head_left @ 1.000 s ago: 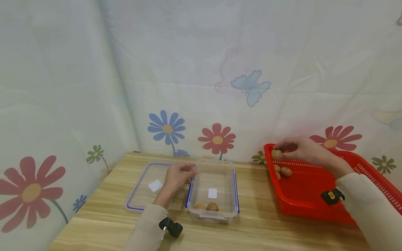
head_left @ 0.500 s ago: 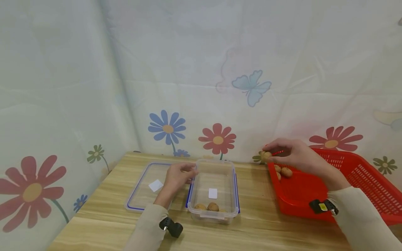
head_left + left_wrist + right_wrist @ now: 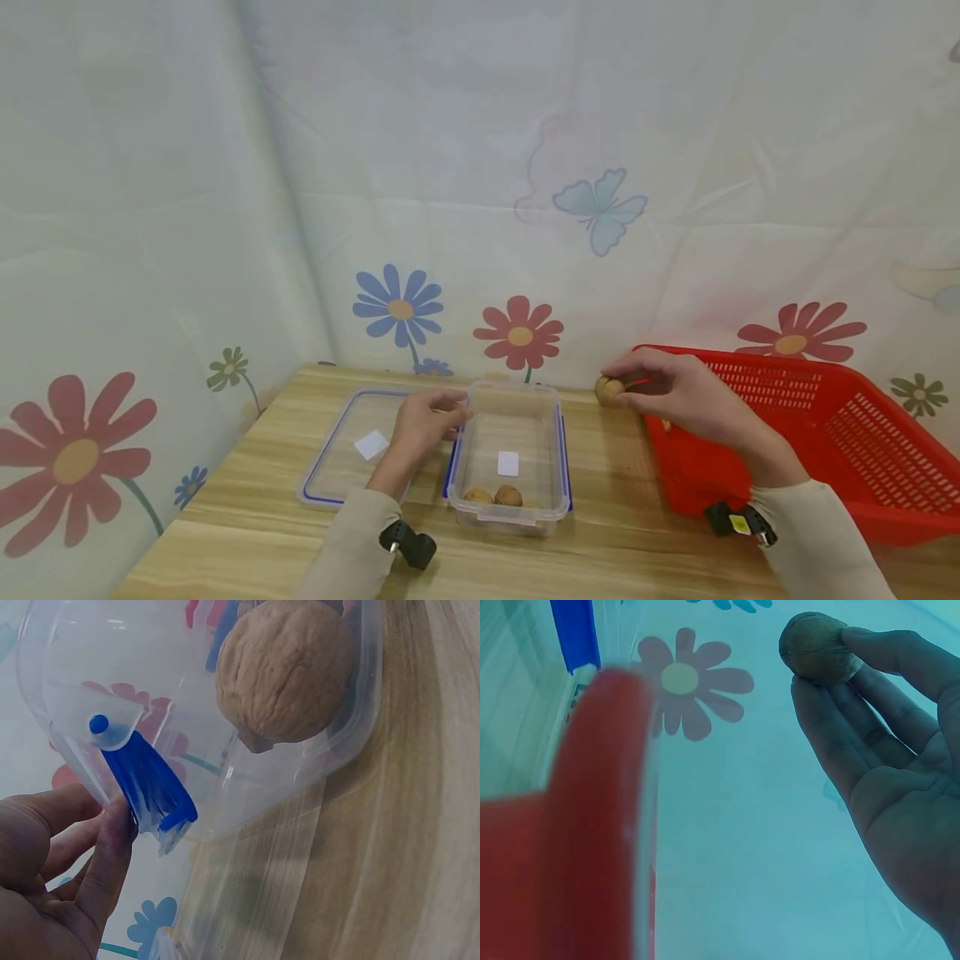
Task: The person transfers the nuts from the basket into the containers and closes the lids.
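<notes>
Between thumb and fingertips my right hand (image 3: pixel 686 396) pinches a walnut (image 3: pixel 609 391), held in the air just left of the red basket's rim. The right wrist view shows this walnut (image 3: pixel 819 648) at the ends of the fingers. My left hand (image 3: pixel 423 423) grips the left rim of a clear plastic food container (image 3: pixel 517 417) with blue side latches. In the left wrist view its fingers (image 3: pixel 112 847) pinch the edge beside a blue latch (image 3: pixel 154 784). Several walnuts (image 3: pixel 508 496) lie at the container's near end.
A red plastic basket (image 3: pixel 757 492) stands at the right, a walnut (image 3: pixel 667 425) partly visible inside behind my right hand. The clear lid (image 3: pixel 330 454) with a blue seal lies left of the container on the wooden table (image 3: pixel 247 500). A flowered curtain (image 3: pixel 450 208) hangs behind.
My right hand has carried the walnut leftward from inside the red basket, over its left rim and out past it. The left hand and the container have stayed in place.
</notes>
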A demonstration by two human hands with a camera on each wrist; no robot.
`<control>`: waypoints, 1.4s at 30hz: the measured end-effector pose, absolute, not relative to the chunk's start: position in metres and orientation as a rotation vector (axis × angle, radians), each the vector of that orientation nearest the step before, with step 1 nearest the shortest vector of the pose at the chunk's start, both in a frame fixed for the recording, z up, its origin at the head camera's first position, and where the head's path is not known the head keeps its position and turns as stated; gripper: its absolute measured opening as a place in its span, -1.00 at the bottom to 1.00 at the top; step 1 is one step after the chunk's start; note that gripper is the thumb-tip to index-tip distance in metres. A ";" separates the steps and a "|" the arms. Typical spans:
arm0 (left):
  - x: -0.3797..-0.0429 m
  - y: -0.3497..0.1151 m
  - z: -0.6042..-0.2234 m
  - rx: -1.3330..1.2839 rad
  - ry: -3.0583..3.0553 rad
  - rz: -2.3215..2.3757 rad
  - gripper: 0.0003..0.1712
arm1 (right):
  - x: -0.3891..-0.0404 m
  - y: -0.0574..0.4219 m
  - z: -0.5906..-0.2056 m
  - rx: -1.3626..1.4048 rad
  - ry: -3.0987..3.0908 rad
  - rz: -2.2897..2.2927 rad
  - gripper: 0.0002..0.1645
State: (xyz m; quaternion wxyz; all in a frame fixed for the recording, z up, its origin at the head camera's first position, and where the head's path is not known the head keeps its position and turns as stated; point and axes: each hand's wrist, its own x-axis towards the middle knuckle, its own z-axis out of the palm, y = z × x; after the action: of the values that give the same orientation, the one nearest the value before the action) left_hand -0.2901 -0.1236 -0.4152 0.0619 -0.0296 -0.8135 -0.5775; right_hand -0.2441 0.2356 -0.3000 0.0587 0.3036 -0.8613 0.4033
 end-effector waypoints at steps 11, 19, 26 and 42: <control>-0.292 -0.122 -0.416 -0.103 -2.460 -1.732 -0.66 | -0.234 0.214 -0.315 0.973 -2.602 1.424 -0.61; -0.293 -0.123 -0.417 -0.090 -2.455 -1.753 -0.66 | -0.231 0.198 -0.324 1.051 -2.641 1.411 -0.61; -0.293 -0.124 -0.419 -0.109 -2.432 -1.781 -0.65 | -0.235 0.183 -0.340 1.183 -2.632 1.418 -0.61; -0.292 -0.124 -0.418 -0.105 -2.438 -1.768 -0.63 | -0.237 0.166 -0.359 1.259 -2.707 1.377 -0.68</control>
State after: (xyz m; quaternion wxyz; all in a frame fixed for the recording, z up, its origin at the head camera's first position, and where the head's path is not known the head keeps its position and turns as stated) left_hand -0.2920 -0.1236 -0.4180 0.0641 -0.0348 -0.8074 -0.5855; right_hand -0.2371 0.1662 -0.3591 -0.0729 0.3819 -0.8212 0.4178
